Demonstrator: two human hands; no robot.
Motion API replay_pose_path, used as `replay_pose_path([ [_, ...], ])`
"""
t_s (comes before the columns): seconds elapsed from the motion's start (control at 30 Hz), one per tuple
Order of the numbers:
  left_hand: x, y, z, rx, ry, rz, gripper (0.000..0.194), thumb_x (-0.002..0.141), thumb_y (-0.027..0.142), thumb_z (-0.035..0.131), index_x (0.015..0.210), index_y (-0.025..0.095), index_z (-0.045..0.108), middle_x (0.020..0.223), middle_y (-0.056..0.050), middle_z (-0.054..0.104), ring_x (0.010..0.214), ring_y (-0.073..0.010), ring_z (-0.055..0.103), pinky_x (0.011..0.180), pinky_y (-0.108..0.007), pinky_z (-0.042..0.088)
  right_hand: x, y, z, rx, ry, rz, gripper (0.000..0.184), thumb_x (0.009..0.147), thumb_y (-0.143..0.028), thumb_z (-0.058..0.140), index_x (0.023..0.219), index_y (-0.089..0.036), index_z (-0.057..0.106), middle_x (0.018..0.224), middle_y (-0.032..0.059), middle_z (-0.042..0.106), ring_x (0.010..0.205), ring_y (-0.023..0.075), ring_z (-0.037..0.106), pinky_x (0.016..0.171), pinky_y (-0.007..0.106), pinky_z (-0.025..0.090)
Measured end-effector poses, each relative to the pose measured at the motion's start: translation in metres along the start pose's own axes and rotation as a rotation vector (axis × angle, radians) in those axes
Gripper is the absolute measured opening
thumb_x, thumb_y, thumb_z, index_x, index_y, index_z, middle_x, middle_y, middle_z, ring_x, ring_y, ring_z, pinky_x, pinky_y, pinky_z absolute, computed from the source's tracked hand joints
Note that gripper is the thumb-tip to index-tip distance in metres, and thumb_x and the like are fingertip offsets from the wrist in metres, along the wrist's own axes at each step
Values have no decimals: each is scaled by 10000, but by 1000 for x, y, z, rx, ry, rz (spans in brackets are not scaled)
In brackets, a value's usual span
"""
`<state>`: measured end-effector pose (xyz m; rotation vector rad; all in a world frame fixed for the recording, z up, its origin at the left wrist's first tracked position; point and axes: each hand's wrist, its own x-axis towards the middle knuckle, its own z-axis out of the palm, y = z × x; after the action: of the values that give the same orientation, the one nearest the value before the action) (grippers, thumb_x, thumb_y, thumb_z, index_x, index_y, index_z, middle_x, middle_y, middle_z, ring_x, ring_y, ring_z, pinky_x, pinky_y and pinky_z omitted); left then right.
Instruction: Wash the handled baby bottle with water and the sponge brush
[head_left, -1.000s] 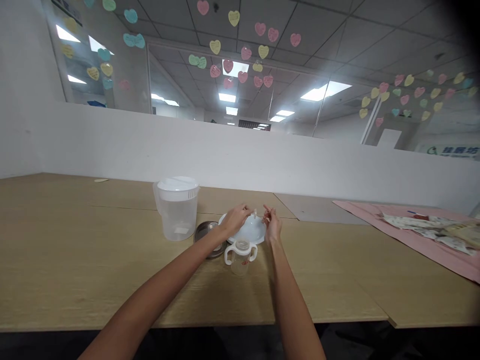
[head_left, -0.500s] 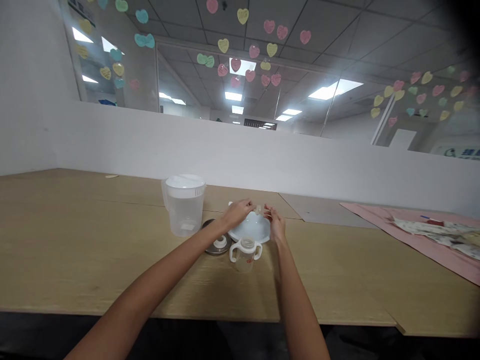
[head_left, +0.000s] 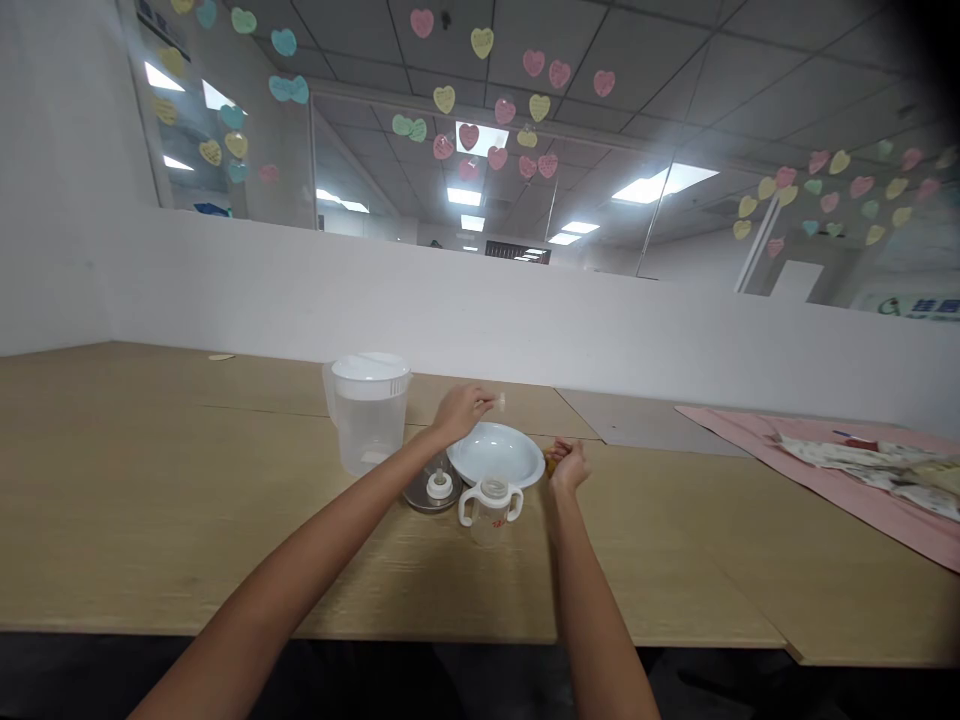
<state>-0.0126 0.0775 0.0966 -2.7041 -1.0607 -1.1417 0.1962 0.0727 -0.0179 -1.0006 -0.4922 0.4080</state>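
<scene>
My left hand (head_left: 461, 412) is pinched on a small clear piece (head_left: 501, 402), held above the far side of a white bowl (head_left: 496, 452); its exact kind is too small to tell. My right hand (head_left: 570, 466) is closed at the bowl's right rim, with something small and yellowish-brown (head_left: 551, 462) at its fingers, blurred. In front of the bowl stands an open clear baby bottle (head_left: 491, 515) with two white handles, upright. A white ring with a bottle nipple (head_left: 439, 484) sits on a round metal dish (head_left: 420, 497), partly behind my left forearm.
Left of the bowl stands a lidded translucent pitcher (head_left: 369, 420). A pink cloth (head_left: 750, 430) with papers and a pen lies far right, beside a grey sheet (head_left: 637, 420). The table (head_left: 420, 600) ends against a white wall at the back.
My hands have moved apart. The left has risen slightly leftward with the clear piece, while the right has dropped outward to the bowl's right side, its fingers now curled.
</scene>
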Motion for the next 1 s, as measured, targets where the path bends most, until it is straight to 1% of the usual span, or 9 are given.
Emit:
replay_pose_path([
  [0.1, -1, -1, 10, -15, -101, 48, 222, 826, 264, 482, 919, 192, 671, 900, -46, 655, 831, -162, 558, 758, -256, 400, -5, 5, 0, -49, 95, -11, 462, 768, -543, 355, 630, -148, 552, 475, -4, 520, 390, 108, 486, 430, 240, 403],
  [0.2, -7, 0, 26, 78, -221, 114, 199, 791, 166, 505, 859, 198, 689, 880, -70, 655, 849, -177, 550, 778, -276, 386, -6, 10, -1, -94, 116, -48, 456, 779, -529, 358, 648, -146, 569, 482, -2, 539, 406, 113, 510, 454, 240, 422],
  [0.27, -11, -1, 36, 99, -282, 108, 209, 763, 110, 512, 838, 185, 692, 857, -87, 653, 854, -178, 544, 789, -281, 379, -4, 13, -2, -103, 144, -48, 457, 788, -521, 354, 647, -144, 572, 484, 2, 547, 409, 116, 518, 457, 240, 426],
  [0.47, -20, -9, 56, 47, -338, 31, 147, 707, 111, 534, 720, 133, 679, 795, -90, 652, 721, -143, 545, 683, -242, 400, -3, 15, -3, -126, 180, -53, 430, 796, -488, 381, 609, -150, 571, 463, 5, 548, 401, 123, 529, 460, 244, 437],
  [0.63, -21, -18, 65, -74, -436, 38, 103, 589, 66, 583, 556, 132, 656, 590, -53, 638, 584, -132, 531, 606, -223, 389, -3, 13, -3, -151, 182, -34, 412, 805, -450, 370, 585, -161, 564, 455, 8, 552, 406, 128, 539, 469, 244, 443],
  [0.73, -22, -20, 66, -194, -479, 46, 98, 621, 120, 590, 614, 164, 678, 621, -19, 662, 571, -118, 537, 583, -198, 394, -2, 14, -3, -138, 187, -26, 408, 800, -451, 372, 577, -166, 559, 451, 9, 551, 414, 132, 543, 465, 242, 443],
  [0.83, -20, -19, 59, -320, -415, 17, 192, 751, 200, 501, 811, 172, 681, 820, -13, 685, 703, -121, 571, 658, -198, 422, -2, 15, -3, -126, 194, -5, 400, 793, -447, 377, 574, -167, 559, 445, 8, 545, 420, 134, 544, 469, 242, 446],
  [0.9, -16, -18, 50, -526, -297, -116, 228, 793, 224, 468, 893, 140, 656, 895, -33, 671, 758, -128, 575, 697, -219, 437, -1, 16, -3, -120, 195, 14, 390, 792, -435, 380, 575, -165, 559, 439, 5, 540, 415, 133, 540, 473, 244, 449],
  [1.0, -9, -16, 34, -985, -121, -363, 250, 804, 235, 501, 986, 102, 611, 956, -76, 642, 736, -106, 582, 715, -233, 459, 0, 16, -2, -101, 185, 39, 373, 789, -419, 383, 582, -163, 559, 438, 4, 537, 410, 133, 537, 467, 246, 450],
])
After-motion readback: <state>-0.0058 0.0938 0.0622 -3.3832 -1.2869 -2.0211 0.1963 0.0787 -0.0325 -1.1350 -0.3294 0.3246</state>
